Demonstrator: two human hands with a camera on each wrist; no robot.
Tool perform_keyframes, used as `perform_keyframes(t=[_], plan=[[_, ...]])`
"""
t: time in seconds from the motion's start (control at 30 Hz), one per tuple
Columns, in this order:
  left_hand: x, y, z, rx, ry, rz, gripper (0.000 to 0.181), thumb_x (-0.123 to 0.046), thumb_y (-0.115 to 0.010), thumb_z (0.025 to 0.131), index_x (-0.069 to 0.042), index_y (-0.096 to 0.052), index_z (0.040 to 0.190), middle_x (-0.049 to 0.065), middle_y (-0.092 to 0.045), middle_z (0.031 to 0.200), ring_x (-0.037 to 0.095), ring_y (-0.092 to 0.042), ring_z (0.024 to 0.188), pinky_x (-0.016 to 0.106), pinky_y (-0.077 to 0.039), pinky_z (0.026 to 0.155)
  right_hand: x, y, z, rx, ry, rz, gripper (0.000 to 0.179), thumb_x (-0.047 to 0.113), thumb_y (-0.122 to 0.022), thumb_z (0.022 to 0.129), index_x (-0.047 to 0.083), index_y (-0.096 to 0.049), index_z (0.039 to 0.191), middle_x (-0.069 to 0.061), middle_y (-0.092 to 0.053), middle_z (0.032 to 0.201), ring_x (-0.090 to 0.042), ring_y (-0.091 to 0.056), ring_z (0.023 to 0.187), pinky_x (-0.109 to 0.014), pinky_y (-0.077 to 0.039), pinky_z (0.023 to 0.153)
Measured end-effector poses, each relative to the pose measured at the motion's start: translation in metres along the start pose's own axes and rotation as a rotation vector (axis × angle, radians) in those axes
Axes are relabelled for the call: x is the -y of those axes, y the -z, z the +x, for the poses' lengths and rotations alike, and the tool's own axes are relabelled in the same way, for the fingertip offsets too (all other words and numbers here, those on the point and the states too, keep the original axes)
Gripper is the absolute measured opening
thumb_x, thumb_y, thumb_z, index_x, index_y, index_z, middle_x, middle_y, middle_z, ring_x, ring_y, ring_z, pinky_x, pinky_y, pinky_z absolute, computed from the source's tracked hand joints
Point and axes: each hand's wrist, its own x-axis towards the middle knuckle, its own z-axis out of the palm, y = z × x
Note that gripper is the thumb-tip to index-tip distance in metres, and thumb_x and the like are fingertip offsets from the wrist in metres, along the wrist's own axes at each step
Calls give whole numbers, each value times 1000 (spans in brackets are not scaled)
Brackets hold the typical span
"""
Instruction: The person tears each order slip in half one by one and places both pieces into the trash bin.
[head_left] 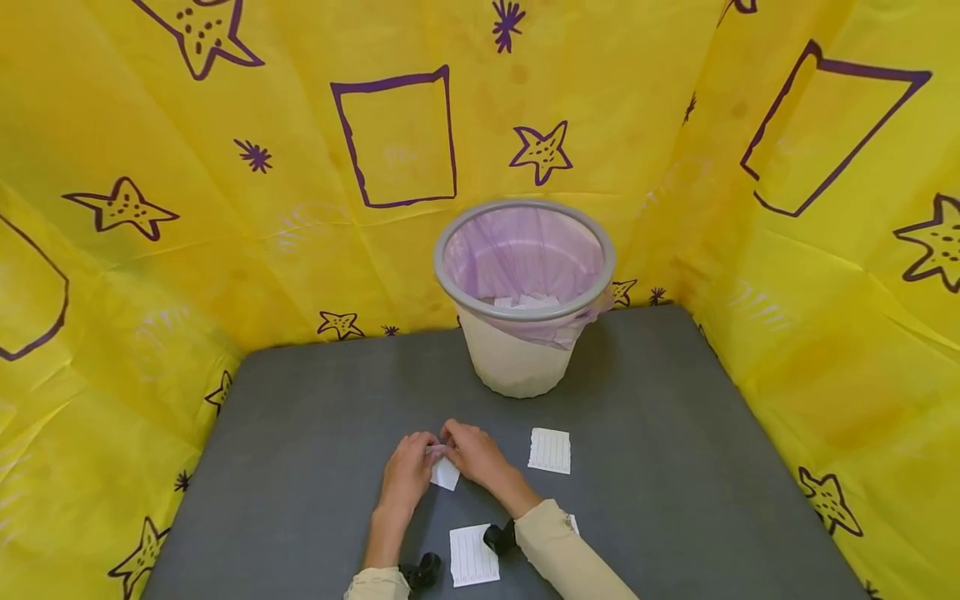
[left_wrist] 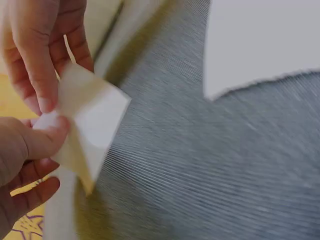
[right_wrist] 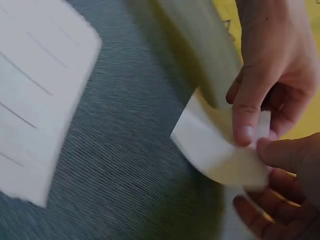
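Over the middle of the dark grey table, my left hand (head_left: 407,472) and right hand (head_left: 477,455) both pinch a small piece of white paper (head_left: 446,476). In the left wrist view the paper (left_wrist: 97,115) is creased, with one corner pointing down. Thumbs and fingertips of the two hands meet close together at one edge of it. The right wrist view has the paper (right_wrist: 210,145) curving away from the fingers. Lined paper sheets with torn edges lie around: one sheet (head_left: 550,451) right of my hands, another sheet (head_left: 474,557) nearer, between my forearms.
A white bin (head_left: 517,358) with a grey rim and purple liner (head_left: 525,242) stands at the table's back; white paper pieces (head_left: 528,301) lie inside. A further paper (head_left: 574,524) is mostly hidden behind my right sleeve. Yellow patterned cloth (head_left: 285,250) surrounds the table's back and sides.
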Motion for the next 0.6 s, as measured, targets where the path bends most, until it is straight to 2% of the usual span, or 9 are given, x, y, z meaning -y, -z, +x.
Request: perform_keyframes(t=[0.07, 0.13, 0.2, 0.3, 0.37, 0.43, 0.6], plan=[[-3, 7, 4, -2, 10, -19, 10, -12, -75, 82, -13, -66, 87, -1, -66, 82, 18, -59, 79, 33, -48, 66, 0, 7, 4, -37, 54, -3, 4, 10, -68, 89, 10, -64, 90, -1, -65, 82, -14, -61, 73, -23, -49, 66], [-8, 14, 8, -10, -4, -41, 7, -13, -74, 84, -14, -68, 88, -2, -68, 82, 16, -60, 76, 31, -48, 64, -2, 16, 6, -84, 120, -59, 3, 11, -67, 89, 12, -66, 87, 0, -62, 81, -13, -59, 74, -23, -49, 66], [-16, 21, 12, -39, -41, -64, 6, -13, -73, 84, -14, -70, 89, -2, -69, 81, 14, -60, 72, 30, -48, 61, -3, 28, 6, -132, 187, -144, 5, 15, -66, 91, 14, -65, 86, 2, -59, 81, -12, -57, 75, -22, -48, 65], [-26, 31, 23, -121, -119, -114, 5, -8, -72, 85, -10, -72, 89, 2, -71, 80, 17, -65, 71, 32, -51, 62, -3, 48, 10, -196, 260, -226, 4, 18, -64, 93, 15, -63, 90, 4, -57, 85, -10, -57, 78, -21, -49, 66], [-31, 37, 30, -166, -165, -163, 5, -6, -71, 85, -8, -73, 89, 3, -72, 81, 18, -67, 73, 33, -53, 64, -1, 61, 12, -218, 272, -219, 4, 19, -62, 94, 15, -62, 92, 3, -58, 87, -10, -57, 78, -21, -50, 67], [-36, 41, 38, -198, -205, -209, 6, -4, -69, 86, -7, -73, 90, 4, -73, 82, 17, -69, 75, 31, -54, 67, 1, 74, 14, -218, 256, -164, 5, 19, -60, 95, 14, -61, 93, 3, -58, 87, -9, -57, 77, -22, -50, 67], [-47, 46, 50, -237, -272, -315, 7, -4, -69, 87, -6, -72, 92, 3, -72, 84, 12, -66, 73, 17, -50, 67, 2, 97, 12, -194, 222, -103, 6, 18, -58, 97, 14, -62, 95, 4, -64, 87, -9, -59, 74, -23, -51, 66]])
